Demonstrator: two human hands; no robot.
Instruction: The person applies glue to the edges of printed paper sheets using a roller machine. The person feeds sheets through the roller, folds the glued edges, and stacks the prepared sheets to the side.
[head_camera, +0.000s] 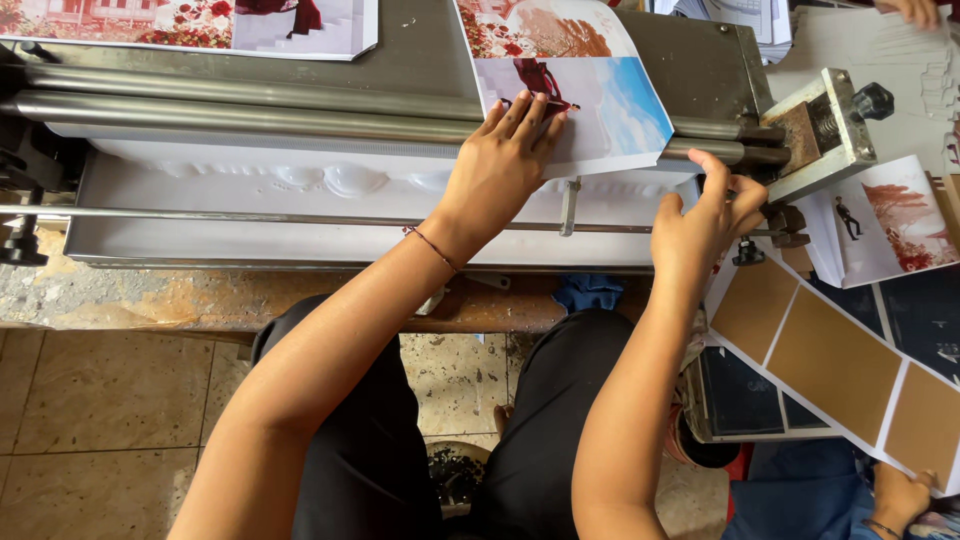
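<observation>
Forearms nearest us reach to the roller machine (300, 110); our left hand (500, 165) presses the printed sheet (600, 100) flat atop its rollers, fingers together; right hand (705, 225) grips the crank at its end; feeding underway, steady turning judged necessary.

The picture sheet (570, 90) shows red flowers, blue sky and a dark red figure. Under it, the rollers (250, 105) are shiny grey and the tray (250, 215) is white. Beside the tray, brown card panels (830, 360) have white edges.

Glossy paper print (580, 100) lies on smooth metal rollers (250, 105); the workbench (200, 295) is rough, stained wood.
</observation>
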